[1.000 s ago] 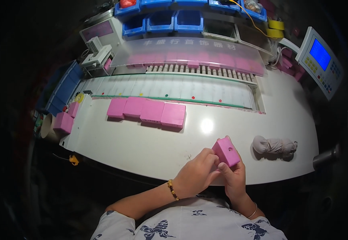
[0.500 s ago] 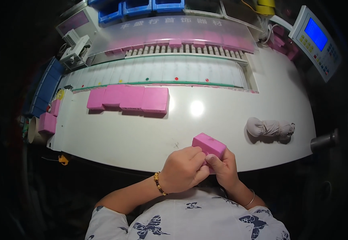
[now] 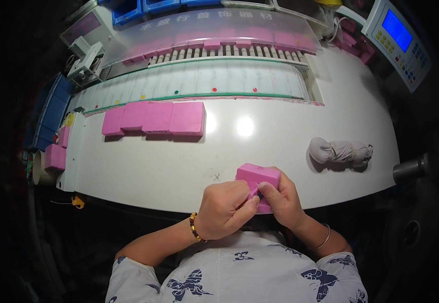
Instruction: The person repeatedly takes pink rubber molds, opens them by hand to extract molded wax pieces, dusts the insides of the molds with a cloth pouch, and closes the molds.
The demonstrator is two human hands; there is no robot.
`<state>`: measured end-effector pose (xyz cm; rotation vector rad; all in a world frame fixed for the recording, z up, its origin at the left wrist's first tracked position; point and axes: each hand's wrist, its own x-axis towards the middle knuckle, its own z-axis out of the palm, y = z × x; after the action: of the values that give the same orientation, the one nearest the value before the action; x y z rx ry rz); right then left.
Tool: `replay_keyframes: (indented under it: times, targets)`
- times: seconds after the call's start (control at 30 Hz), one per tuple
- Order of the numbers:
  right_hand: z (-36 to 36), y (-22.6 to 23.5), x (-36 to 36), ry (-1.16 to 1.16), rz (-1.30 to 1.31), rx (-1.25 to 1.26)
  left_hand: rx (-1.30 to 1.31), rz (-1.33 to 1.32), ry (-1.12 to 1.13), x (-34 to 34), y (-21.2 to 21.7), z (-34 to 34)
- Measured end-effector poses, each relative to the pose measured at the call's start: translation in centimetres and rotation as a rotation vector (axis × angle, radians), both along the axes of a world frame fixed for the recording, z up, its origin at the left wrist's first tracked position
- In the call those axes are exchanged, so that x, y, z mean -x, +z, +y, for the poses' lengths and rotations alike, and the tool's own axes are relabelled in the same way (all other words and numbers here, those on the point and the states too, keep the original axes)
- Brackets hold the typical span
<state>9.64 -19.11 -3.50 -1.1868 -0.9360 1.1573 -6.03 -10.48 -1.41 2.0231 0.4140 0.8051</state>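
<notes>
Close to the table's front edge I hold a pink rubber mould [image 3: 257,173] in both hands. My right hand [image 3: 286,204] wraps round its right side, with the thumb over the near face. My left hand [image 3: 225,207] is closed in a fist, its finger and thumb pinching the mould's near left part. Between the upper and lower pink parts a dark gap shows by my thumbs; what lies inside cannot be made out. Farther left, a row of several pink moulds [image 3: 153,118] lies side by side on the white table.
A grey cloth-wrapped bundle [image 3: 340,153] lies at the right. Behind the row are a glass-edged strip [image 3: 194,83] with coloured dots and a roller track [image 3: 219,53] under a clear cover. A control panel [image 3: 398,43] stands far right, a blue bin [image 3: 53,113] far left.
The mould's near side has parted more, and a dark gap now shows between its parts. My left fist has turned slightly. The whole view has shifted a little.
</notes>
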Motion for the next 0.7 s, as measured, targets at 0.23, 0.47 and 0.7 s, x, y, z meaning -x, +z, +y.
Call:
replay_keyframes:
  times: [0.23,0.47,0.7]
  targets:
    - [-1.0,0.4,-0.3,0.137,0.092,0.076,0.128,0.041,-0.072,1.0,0.2,-0.6]
    - [-2.0,3.3,-4.2,0.173,0.531,0.071,0.944,-0.138,0.04,5.1,5.6,0.1]
    - [0.3,5.1,-4.8,-0.044,0.162,-0.068,0.912,0.468,0.177,8.3,2.9,8.9]
